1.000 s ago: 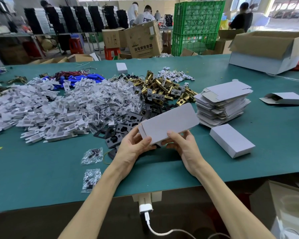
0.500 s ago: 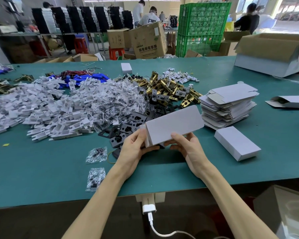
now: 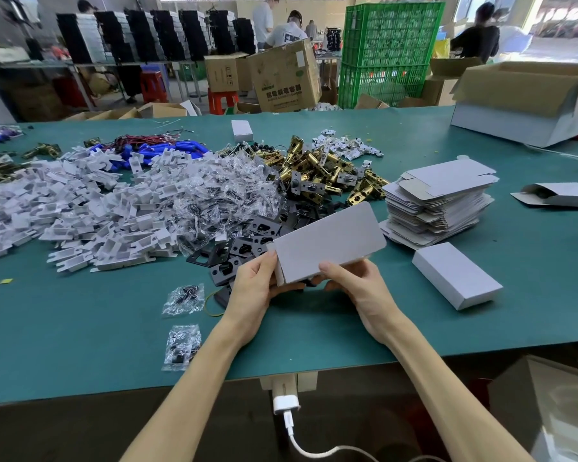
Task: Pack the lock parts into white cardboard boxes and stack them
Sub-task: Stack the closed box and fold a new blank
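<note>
I hold the rectangular white cardboard box (image 3: 327, 241) above the green table (image 3: 80, 328), by the flat black metal plates (image 3: 227, 258). Left hand (image 3: 254, 291) grips its near end; right hand (image 3: 357, 288) pinches its lower edge. Probably light and crushable: grip edges, not panels.

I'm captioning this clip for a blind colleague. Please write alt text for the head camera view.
A person's left hand and right hand hold a white cardboard box by its near end above a green table. Behind lie heaps of white plastic parts, brass latches and a stack of flat boxes.
</note>
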{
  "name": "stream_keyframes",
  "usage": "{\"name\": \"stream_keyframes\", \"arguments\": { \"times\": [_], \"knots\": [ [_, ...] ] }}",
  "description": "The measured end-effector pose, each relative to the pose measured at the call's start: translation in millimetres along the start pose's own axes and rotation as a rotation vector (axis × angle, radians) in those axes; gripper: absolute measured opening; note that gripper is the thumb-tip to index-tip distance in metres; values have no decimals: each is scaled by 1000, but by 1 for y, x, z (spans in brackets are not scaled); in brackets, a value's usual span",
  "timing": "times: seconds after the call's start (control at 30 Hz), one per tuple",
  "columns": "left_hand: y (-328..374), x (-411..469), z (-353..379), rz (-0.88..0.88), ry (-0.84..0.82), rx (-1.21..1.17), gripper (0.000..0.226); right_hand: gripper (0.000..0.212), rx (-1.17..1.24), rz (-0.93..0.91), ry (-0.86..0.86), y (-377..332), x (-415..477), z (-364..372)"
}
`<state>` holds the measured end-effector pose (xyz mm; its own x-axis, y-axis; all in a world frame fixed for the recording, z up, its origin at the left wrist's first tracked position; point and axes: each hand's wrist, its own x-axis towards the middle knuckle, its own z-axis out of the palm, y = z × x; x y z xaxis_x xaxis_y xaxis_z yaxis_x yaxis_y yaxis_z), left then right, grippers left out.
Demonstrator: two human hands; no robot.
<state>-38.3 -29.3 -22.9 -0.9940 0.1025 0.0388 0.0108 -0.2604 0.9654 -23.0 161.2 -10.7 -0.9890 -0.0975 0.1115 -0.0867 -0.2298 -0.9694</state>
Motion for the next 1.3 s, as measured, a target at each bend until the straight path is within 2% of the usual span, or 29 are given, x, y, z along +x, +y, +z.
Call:
{"name": "stream_keyframes", "arguments": {
  "times": [0.17, 0.3, 0.47, 0.6, 0.77, 0.83, 0.97, 1.1, 1.3],
  "knots": [
    [-2, 0, -2, -17, 1, 55, 43, 25, -66, -25, -16, 2, 0, 1],
    [-1, 0, -3, -22, 17, 20, 37, 10, -116, -43, -43, 5, -1, 2],
    [-2, 0, -3, -23, 12, 36, 37, 13, -108, -39, -18, 4, -1, 3],
    [-3, 0, -2, 0, 72, 72, 38, 6, -127, -28, -30, 2, -2, 4],
    [-3, 0, -2, 25, 122, 32, 33, 16, -108, -33, -26, 0, -3, 5],
    [-2, -1, -2, 27, 105, 41, 34, 17, -95, -36, -14, 0, -2, 5],
    [-1, -2, -2, 6, -29, 53, 30, 21, -89, -54, 25, 3, -1, 5],
    [-1, -1, -2, 12, -70, 25, 32, 14, -73, -43, 44, 3, 0, 4],
    [-2, -2, -3, 68, 21, -1, 31, 4, -75, -34, 9, 3, -1, 4]
  ]
}}
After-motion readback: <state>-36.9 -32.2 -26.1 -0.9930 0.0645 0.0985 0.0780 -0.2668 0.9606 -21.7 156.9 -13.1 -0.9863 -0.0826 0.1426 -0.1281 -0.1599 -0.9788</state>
